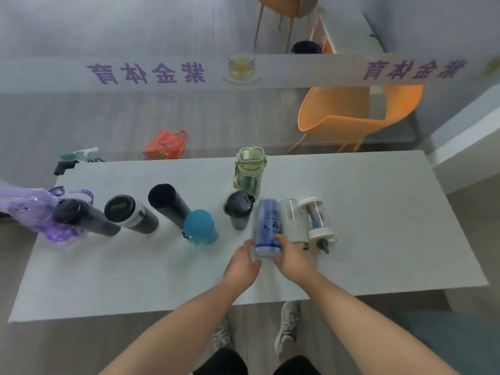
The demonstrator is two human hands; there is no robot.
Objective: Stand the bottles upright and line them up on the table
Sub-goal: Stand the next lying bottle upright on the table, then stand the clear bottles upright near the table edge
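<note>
A blurred blue bottle (267, 226) stands near the middle of the white table (108, 266), its white base between my two hands. My right hand (290, 257) grips its lower right side; my left hand (243, 262) touches its lower left side with fingers curled. To its left stand a dark shaker cup (238, 212), a teal bottle (200, 226), a black bottle (170, 204), a black-and-silver flask (131, 213) and another black bottle (84, 216). A green bottle (249, 171) stands behind. Right of the blue one are a clear bottle (292, 220) and a clear white-capped bottle (316, 217).
A purple transparent bag (32, 212) lies at the table's left end beside the black bottle. Beyond the far edge are a red bag (166, 146) on the floor and an orange chair (357, 112). My shoes (288, 324) show below the near edge.
</note>
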